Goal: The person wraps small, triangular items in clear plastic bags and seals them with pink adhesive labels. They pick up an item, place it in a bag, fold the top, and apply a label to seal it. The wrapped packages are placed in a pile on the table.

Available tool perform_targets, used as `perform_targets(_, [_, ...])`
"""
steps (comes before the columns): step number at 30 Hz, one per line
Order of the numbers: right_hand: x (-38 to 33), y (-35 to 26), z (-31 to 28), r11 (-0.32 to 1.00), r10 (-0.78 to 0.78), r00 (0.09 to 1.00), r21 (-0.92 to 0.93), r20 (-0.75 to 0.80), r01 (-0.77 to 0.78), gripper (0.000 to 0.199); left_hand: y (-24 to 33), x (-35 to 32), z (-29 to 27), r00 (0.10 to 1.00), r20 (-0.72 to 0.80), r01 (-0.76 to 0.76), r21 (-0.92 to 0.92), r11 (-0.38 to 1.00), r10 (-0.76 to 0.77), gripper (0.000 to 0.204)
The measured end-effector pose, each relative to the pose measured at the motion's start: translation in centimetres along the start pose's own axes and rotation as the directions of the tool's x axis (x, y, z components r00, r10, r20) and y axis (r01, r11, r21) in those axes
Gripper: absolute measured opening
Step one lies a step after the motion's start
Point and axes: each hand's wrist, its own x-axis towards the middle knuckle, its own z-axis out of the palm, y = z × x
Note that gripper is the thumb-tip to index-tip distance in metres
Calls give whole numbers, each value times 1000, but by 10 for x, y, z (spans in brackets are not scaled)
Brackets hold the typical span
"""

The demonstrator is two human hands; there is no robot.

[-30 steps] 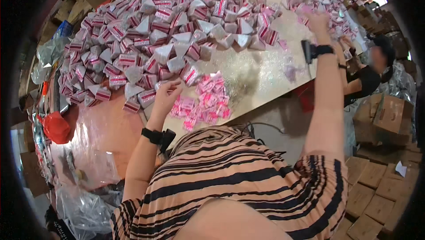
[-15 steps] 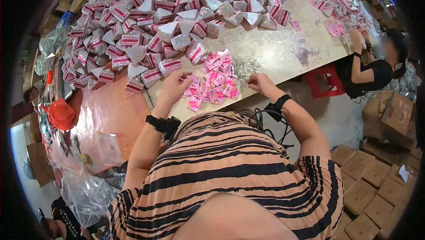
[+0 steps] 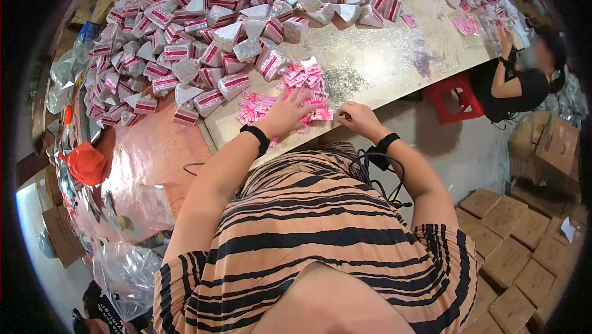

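The left hand (image 3: 290, 114) is positioned palm down on the near part of the pile of small pink packets (image 3: 317, 97), fingers extended and slightly spread; the grip is open, with nothing visibly clasped. The right hand (image 3: 361, 119) is located just beyond the pile's right side, above the near edge of the pale table (image 3: 382, 50). Its fingers are curled inward with the tips close together; whether they have hold of a packet cannot be told. The pile lies on the table directly in front of the person. A large heap of wedge-shaped packages (image 3: 209, 44), white with dark pink bands, occupies the far and left areas. At the far right, a co-worker (image 3: 524, 90) sits beside a red stool (image 3: 455, 82). Cardboard boxes (image 3: 512, 260) are arranged at the near right.
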Motion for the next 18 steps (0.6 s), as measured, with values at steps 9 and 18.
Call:
perform_targets(9, [-4,2,8,976,217,963,12,-160,-218,14,-3,-4,-8,992,-123,-3,-50,999,-4,52])
perform_targets(18, [1,56,-25,904,392,775,50,-495,-425,16,24,38,15,989,-37,-130,207,970,141,32])
